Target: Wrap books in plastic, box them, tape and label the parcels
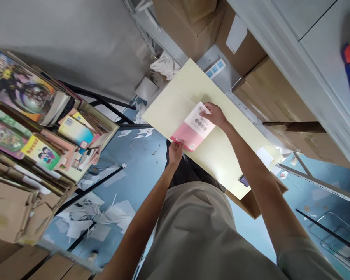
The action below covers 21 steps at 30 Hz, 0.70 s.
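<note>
A pink and white book (193,126), its cover facing up, is held over the pale yellow tabletop (175,97). My left hand (175,151) pinches the book's lower left corner, thumb on the cover. At the opposite upper right end, my right hand (215,114) grips the edge with its fingers curled onto the white part of the cover. Whether the book touches the tabletop I cannot tell. A small dark phone-like object (244,181) lies near the table's right end.
On the left, a table holds stacked books (43,151) and folded cardboard (11,210). Cardboard boxes (274,89) and a power strip (216,69) are beyond the tabletop. Paper scraps (99,217) litter the blue floor. An open carton (252,200) stands below the table's right end.
</note>
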Each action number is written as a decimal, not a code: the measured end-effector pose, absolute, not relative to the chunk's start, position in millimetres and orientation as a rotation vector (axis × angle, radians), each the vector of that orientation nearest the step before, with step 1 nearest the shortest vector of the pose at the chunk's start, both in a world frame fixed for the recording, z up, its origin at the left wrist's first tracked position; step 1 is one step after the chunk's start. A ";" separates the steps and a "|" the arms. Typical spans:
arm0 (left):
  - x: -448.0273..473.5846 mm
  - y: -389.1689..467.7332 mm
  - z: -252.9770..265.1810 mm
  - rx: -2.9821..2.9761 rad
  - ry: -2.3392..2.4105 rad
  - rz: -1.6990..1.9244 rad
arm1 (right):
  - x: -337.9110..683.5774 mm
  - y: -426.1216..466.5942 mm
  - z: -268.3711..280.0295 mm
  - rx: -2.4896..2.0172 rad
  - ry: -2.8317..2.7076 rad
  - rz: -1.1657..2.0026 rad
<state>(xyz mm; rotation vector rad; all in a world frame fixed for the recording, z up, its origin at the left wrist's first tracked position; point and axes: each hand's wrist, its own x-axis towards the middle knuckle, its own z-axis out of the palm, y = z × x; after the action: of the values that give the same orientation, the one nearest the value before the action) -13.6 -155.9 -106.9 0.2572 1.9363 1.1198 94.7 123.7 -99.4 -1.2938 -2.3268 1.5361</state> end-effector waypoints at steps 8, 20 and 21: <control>-53.0 -142.3 -124.1 0.563 2.009 0.478 | 57.0 102.7 -100.5 -1.639 -2.709 1.052; -109.9 -83.9 -86.0 1.626 1.855 0.267 | 74.4 -21.8 -67.9 -1.559 -2.841 0.791; -110.5 -76.3 -87.0 1.695 1.797 0.220 | 78.6 -35.9 -69.7 -1.566 -2.845 0.806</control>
<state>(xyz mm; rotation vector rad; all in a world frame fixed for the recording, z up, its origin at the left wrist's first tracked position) -110.5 -76.3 -87.0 1.6947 1.7975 0.2196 78.6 -35.9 -69.7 -1.5659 -2.8449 0.8063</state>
